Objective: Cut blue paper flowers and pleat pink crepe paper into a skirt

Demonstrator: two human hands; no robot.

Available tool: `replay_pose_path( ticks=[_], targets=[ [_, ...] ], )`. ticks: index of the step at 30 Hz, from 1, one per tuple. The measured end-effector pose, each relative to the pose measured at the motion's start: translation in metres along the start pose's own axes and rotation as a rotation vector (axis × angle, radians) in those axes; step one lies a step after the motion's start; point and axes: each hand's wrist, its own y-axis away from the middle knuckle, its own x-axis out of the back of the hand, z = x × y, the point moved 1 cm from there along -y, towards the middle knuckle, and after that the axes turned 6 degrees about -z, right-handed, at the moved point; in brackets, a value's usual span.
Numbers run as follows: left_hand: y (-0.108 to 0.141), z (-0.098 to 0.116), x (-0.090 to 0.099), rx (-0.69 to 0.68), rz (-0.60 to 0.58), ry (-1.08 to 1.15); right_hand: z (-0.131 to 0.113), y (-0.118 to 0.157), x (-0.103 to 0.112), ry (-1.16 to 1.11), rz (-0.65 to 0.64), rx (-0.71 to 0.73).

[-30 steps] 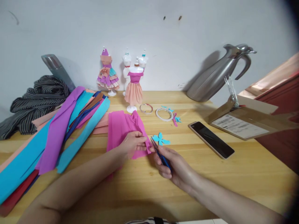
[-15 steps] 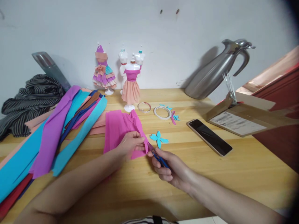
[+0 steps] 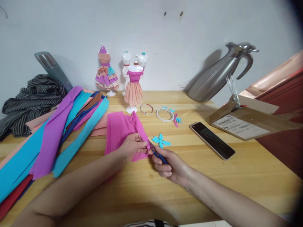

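Observation:
My left hand pinches the folded right edge of a pink crepe paper sheet that lies on the table. In my right hand is a small pair of scissors with blue handles. Its blades point up and left and meet the pink edge right by my left fingertips. Just beyond the scissors lies a turquoise petal-shaped cutout. Part of the pink sheet is hidden under my left hand and forearm.
Crepe strips are heaped at left beside a striped cloth. Small dress forms stand at the back near tape rolls. A phone, a cardboard box and a steel jug are on the right.
My right hand and the scissors have shifted slightly left and up along the pink edge. My left hand keeps its hold in nearly the same spot.

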Motion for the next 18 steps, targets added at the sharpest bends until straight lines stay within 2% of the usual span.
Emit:
replay_pose_path(
  ticks=[8, 18],
  targets=[
    [-0.0019, -0.0026, 0.0015, 0.005, -0.008, -0.02, -0.0001, -0.0034, 0.0013, 0.001, -0.029, 0.031],
    [-0.0018, -0.0038, 0.0011, -0.007, -0.029, -0.021, 0.0052, -0.0072, 0.0017, -0.062, -0.007, 0.052]
  ],
)
